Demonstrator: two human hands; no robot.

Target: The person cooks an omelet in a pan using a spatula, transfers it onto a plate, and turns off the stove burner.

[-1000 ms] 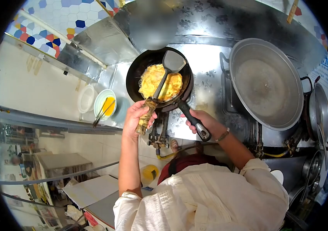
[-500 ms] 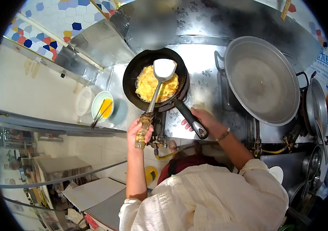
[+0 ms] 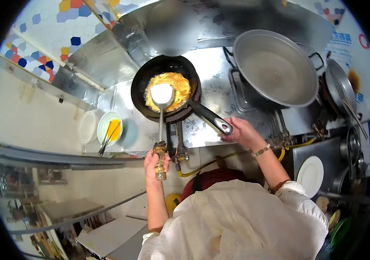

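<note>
My left hand (image 3: 153,164) is closed round the worn handle of a metal spatula (image 3: 162,96). Its broad blade rests over the yellow egg (image 3: 179,82), browned in places, in a black frying pan (image 3: 139,89). The blade hides part of the egg. At the end of the pan's black handle is my right hand (image 3: 242,132), its fingers curled loosely beneath the tip and its thumb alongside. Left of the pan, a pale bowl (image 3: 102,122) holds yellow liquid egg, with chopsticks (image 3: 105,142) leaning in it.
A large grey two-handled pot (image 3: 276,69) stands on the burner to the right. Beyond it leans a metal pan (image 3: 340,82). A white plate (image 3: 310,175) sits lower right. Yellow gas hose (image 3: 198,170) and valves run along the counter's front edge.
The spatula blade has moved left and nearer to me across the egg, its handle now more upright. My right hand has shifted to the handle's tip. The whole view has turned slightly.
</note>
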